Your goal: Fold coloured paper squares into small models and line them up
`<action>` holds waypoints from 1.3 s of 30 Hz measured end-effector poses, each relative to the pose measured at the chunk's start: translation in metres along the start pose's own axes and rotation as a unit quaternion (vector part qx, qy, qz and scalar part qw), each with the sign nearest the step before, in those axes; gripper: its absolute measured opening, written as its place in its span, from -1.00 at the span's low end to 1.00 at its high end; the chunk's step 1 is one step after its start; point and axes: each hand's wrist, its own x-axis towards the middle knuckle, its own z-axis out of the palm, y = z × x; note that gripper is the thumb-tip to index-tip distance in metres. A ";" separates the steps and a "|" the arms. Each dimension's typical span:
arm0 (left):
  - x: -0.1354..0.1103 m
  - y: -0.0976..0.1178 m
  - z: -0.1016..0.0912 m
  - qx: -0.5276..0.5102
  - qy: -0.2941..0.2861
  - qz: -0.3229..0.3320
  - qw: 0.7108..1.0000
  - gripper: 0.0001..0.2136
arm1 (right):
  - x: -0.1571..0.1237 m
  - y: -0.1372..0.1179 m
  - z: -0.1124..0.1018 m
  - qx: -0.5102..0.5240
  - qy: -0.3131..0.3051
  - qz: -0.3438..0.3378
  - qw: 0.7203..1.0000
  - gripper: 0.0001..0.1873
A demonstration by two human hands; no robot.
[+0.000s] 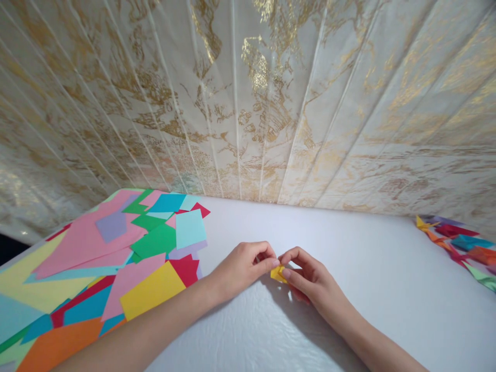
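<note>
A small piece of folded yellow paper (pixel 278 275) is held between my two hands, just above the white table. My left hand (pixel 250 263) pinches its upper edge with thumb and index finger. From the other side, my right hand (pixel 308 274) grips it between thumb and fingers. Fingertips cover much of the paper, so its full folded shape is hidden.
Loose sheets of coloured paper (pixel 155 240) overlap across the left of the white table (pixel 240 222). Several folded paper figures (pixel 461 243) lie at the far right edge. Behind the table hangs a white curtain (pixel 240 103) with gold patterns.
</note>
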 end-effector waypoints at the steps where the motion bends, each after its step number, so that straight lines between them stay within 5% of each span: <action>1: 0.000 0.000 -0.001 -0.003 -0.004 0.000 1.000 -0.81 | 0.000 -0.001 -0.001 0.002 -0.009 0.008 1.000 -0.55; 7: 0.000 -0.001 -0.003 -0.015 -0.022 -0.012 1.000 -0.81 | 0.002 -0.002 -0.008 -0.001 -0.067 0.059 0.996 -0.48; 15: -0.001 -0.001 0.001 -0.055 -0.021 -0.005 0.998 -0.74 | 0.002 0.004 -0.012 -0.021 -0.110 0.018 0.994 -0.59; 25: 0.001 0.001 0.006 -0.085 -0.016 -0.002 0.996 -0.75 | 0.000 0.001 -0.002 -0.108 -0.010 -0.071 0.992 -0.60; 33: 0.000 -0.002 0.004 0.033 0.008 -0.005 0.999 -0.97 | 0.001 0.002 -0.009 -0.323 0.071 -0.139 0.933 -0.77; 39: 0.002 -0.011 0.000 0.170 0.036 0.053 0.983 -0.85 | 0.005 0.005 -0.016 -0.419 0.060 -0.203 0.883 -0.93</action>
